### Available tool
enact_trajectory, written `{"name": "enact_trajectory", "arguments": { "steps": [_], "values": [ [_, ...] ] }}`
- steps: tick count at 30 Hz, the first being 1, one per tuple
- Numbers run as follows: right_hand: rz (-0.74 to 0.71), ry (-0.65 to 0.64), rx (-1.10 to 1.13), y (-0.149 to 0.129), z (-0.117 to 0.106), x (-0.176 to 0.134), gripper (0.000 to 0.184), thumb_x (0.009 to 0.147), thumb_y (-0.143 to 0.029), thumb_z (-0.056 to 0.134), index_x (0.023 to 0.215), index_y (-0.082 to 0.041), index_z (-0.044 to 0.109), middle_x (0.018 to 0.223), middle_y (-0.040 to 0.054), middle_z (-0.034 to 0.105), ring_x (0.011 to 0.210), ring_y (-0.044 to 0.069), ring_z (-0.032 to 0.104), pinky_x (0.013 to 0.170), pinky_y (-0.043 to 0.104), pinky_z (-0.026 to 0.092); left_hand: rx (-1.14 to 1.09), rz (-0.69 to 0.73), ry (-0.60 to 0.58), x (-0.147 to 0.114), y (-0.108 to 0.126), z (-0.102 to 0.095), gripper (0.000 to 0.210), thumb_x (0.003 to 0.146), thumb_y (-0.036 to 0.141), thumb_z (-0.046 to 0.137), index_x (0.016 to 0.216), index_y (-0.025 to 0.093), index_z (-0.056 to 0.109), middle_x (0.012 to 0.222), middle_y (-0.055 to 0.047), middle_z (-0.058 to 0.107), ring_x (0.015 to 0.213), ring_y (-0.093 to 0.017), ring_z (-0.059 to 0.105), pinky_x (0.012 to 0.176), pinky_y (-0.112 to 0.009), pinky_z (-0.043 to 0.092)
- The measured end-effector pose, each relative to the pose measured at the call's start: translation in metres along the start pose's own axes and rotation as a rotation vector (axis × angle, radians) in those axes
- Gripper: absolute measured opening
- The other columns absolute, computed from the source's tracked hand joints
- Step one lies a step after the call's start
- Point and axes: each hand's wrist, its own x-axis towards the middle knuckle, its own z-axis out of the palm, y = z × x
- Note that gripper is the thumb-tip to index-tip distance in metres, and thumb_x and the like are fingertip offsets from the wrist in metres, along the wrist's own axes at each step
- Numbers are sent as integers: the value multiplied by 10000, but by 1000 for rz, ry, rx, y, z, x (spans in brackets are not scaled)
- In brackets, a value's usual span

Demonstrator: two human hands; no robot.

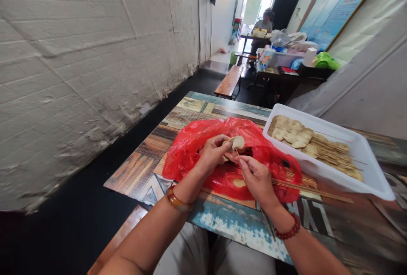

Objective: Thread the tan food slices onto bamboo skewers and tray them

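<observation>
My left hand (213,153) pinches a thin, round, pale beige slice (238,142) between thumb and fingers. In my right hand (257,177) is a thin wooden skewer (237,153), its upper end at the slice's lower edge; whether it pierces the slice I cannot tell. Both hands are over a spread red plastic bag (184,148), with more pale slices partly hidden inside it. Loose skewers (314,190) lie across the bag's right side. To the right, a white plastic tray (377,177) holds many skewered flat slices (292,133) in piles.
The patterned table (140,167) ends at the left beside a dark floor. A wooden bench (230,81) stands beyond it. Farther back are a cluttered table (286,76) with a cup and bags, and a seated person (263,23). A rough white wall (95,54) runs along the left.
</observation>
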Motion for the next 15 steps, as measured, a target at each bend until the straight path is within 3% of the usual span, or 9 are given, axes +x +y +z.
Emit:
{"name": "enact_trajectory", "arguments": {
  "steps": [5,11,15],
  "values": [
    [13,6,54,0,0,0,328,889,-391,432,961,-175,669,650,12,683,558,142,619,508,218,474,-50,-28,-50,-2,2,1,242,686,360,683,762,135,638,685,-18,628,577,-99,549,569,-201,420],
    [7,-8,73,3,0,-1,328,903,-408,414,906,-172,641,534,-22,571,468,117,514,465,213,409,-285,-115,-86,-4,7,3,402,679,410,699,962,126,664,864,-78,670,734,-150,609,673,-248,463],
    [4,-34,49,2,1,-1,331,906,-412,412,885,-168,635,570,-11,590,506,123,539,468,212,397,-310,-185,-171,-9,9,5,403,629,407,743,886,107,667,783,-81,672,632,-144,611,619,-257,468]
  ]
}}
